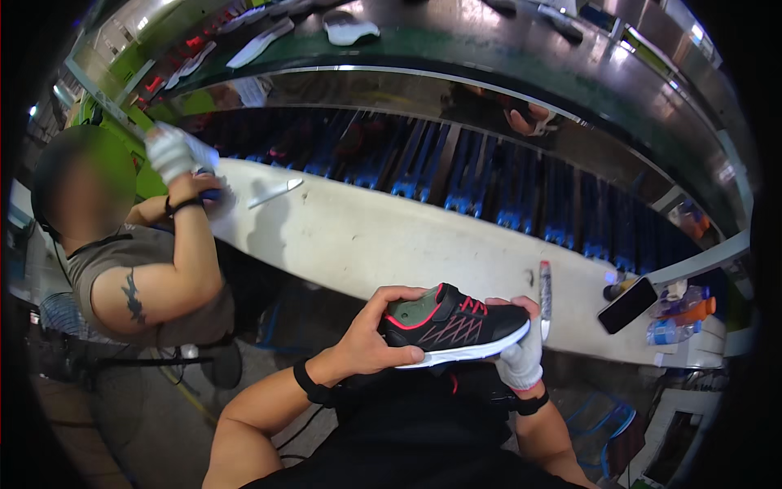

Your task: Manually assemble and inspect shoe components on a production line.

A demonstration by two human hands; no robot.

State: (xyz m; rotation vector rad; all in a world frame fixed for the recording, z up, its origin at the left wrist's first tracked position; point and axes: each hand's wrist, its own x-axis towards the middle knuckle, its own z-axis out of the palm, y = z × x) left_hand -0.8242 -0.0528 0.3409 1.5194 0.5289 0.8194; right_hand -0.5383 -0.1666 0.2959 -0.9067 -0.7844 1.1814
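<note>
Between my two hands I hold a black sneaker [468, 328] with red lining, red laces and a white sole, sole side toward me and toe to the right. My bare left hand [376, 334] grips it round the heel, with the thumb along the sole edge. At the toe, my right hand [521, 352] in a white knit glove with bare fingertips holds the other end. The green inside of the shoe shows at its opening. Past my right hand, a slim tool with a red end and a patterned handle [545, 297] lies on the white bench [358, 244].
To the left a co-worker [155, 261] works with a gloved hand raised over the bench, near a pale blade-like tool [275, 192]. A phone [627, 306] and plastic bottles [674, 330] lie at the bench's right end. Behind run blue-lit slats [423, 159] and a shelf carrying shoe parts [350, 30].
</note>
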